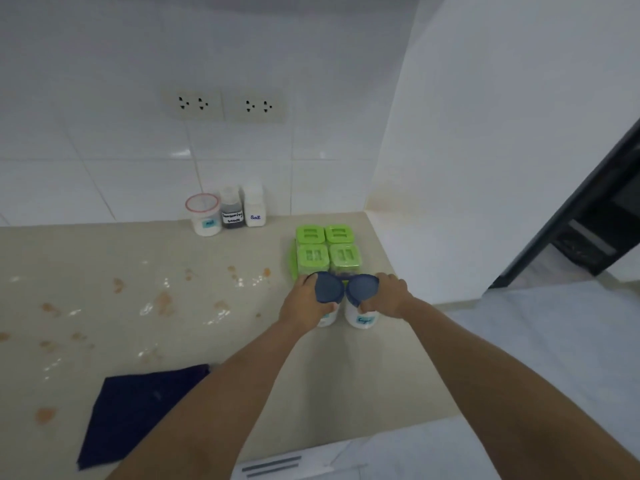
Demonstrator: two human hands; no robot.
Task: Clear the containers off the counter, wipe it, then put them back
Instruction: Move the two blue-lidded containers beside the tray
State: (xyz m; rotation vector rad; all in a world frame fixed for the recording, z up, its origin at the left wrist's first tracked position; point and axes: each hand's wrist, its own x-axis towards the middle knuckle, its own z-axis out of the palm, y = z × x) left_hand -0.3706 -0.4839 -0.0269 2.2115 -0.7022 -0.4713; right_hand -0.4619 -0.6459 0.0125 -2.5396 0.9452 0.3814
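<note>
Two white jars with dark blue lids stand side by side on the beige counter [145, 299], near its right end. My left hand [303, 303] grips the left blue-lidded jar [328, 289]. My right hand [389, 294] grips the right blue-lidded jar [362, 287], whose label faces me. Just behind them sits a green tray with several green-lidded containers [327, 249]. Against the back wall stand a red-rimmed tub [204, 214], a dark sauce bottle [231, 213] and a white salt bottle [254, 209]. A dark blue cloth [138, 407] lies at the counter's front.
Orange-brown stains and wet patches [162, 303] spread over the left and middle of the counter. Wall sockets [223, 105] sit above the bottles. A white wall [485, 168] closes the counter's right end; a dark doorway [595, 220] lies beyond.
</note>
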